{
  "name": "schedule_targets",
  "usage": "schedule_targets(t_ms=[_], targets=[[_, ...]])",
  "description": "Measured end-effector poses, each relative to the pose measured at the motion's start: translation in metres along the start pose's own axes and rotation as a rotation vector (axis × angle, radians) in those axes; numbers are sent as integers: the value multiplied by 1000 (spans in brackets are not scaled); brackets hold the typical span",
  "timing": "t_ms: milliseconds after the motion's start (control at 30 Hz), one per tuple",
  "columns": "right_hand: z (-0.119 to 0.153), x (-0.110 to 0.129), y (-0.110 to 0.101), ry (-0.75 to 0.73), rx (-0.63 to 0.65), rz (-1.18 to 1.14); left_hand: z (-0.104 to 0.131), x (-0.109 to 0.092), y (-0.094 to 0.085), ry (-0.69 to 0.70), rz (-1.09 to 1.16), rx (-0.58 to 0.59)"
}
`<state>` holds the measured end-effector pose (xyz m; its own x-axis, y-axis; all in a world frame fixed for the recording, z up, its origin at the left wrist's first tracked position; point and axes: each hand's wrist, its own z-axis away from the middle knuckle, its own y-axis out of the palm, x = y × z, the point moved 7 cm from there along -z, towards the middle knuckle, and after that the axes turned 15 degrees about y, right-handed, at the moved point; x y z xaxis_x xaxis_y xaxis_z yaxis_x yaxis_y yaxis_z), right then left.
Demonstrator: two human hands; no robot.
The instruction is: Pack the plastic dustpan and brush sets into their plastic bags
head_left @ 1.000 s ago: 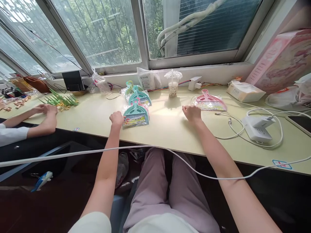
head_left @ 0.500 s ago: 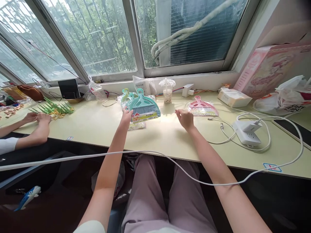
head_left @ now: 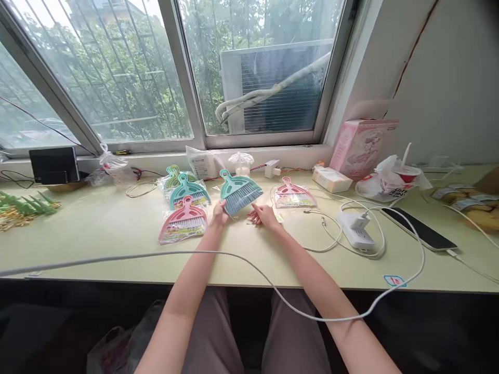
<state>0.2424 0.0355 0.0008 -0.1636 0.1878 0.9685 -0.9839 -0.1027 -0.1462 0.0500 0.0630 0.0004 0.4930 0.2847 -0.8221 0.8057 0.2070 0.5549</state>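
Head view: teal mini dustpan-and-brush set [head_left: 239,192] sits tilted, raised off the desk [head_left: 97,234] at centre. Left hand [head_left: 219,213] closed on its lower left corner. Right hand [head_left: 265,215] rests loosely curled just beside the lower right edge; I cannot tell if it grips the clear wrapper. I judge the step as handling one set apart from the rest. Next move calls for a firm two-handed hold. Pink bagged set [head_left: 183,224] lies left, another pink set [head_left: 293,195] right, white power strip [head_left: 355,235] beyond.
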Motion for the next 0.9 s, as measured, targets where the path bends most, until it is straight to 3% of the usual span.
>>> schedule_targets(t_ms=[100,200,367,467,600,767,900], targets=[[-4,-4,-9,50,-21,-216,6,-5,-4,-18,31,14],[-4,-2,-9,66,23,-329,16,-8,10,-34,49,86],[6,9,-8,-50,25,-451,26,-9,32,-34,57,207],[10,13,-11,-65,2,-463,20,-17,25,48,24,165],[11,15,-15,-19,55,-388,1,-57,-13,244,1,-56],[9,15,-24,-6,117,-417,-8,-135,-88,598,153,-391],[4,13,-37,3,56,-601,0,-173,-143,676,90,-670]])
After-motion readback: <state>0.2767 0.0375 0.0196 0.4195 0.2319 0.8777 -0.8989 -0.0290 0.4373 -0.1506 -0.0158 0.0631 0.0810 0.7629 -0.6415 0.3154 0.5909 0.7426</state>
